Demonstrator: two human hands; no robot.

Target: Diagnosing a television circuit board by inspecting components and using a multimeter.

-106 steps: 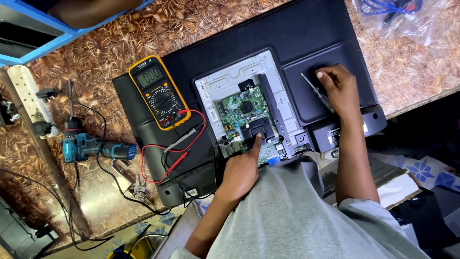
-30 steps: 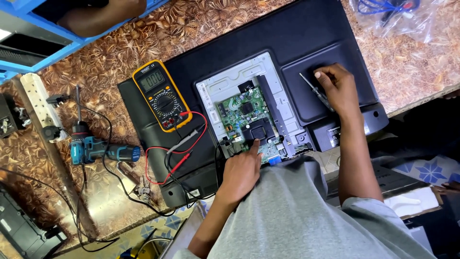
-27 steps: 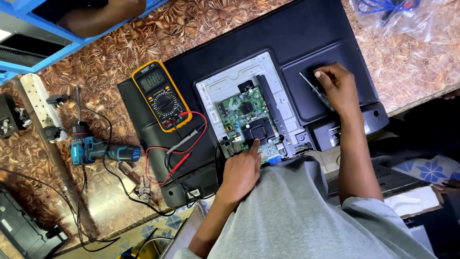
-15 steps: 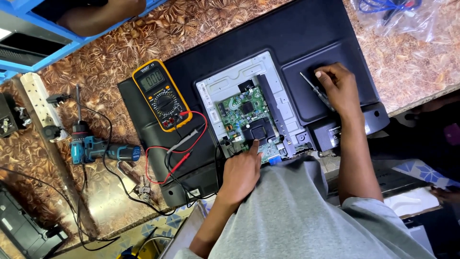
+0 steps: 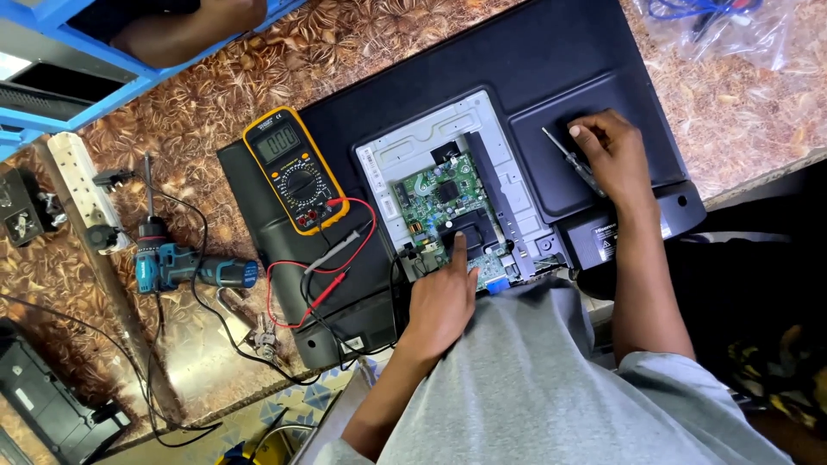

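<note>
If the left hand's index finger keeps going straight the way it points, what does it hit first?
Most likely the black block on the green circuit board: the left hand points its index finger up the picture, the tip at that block's near edge. Whether it already touches, I cannot tell from this view.

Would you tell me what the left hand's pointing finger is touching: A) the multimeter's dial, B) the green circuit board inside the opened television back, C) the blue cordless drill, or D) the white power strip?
B: the left hand stretches its index finger onto the green circuit board in the opened back of the television, while the multimeter lies apart to its left and the right hand rests by a screwdriver.
</note>
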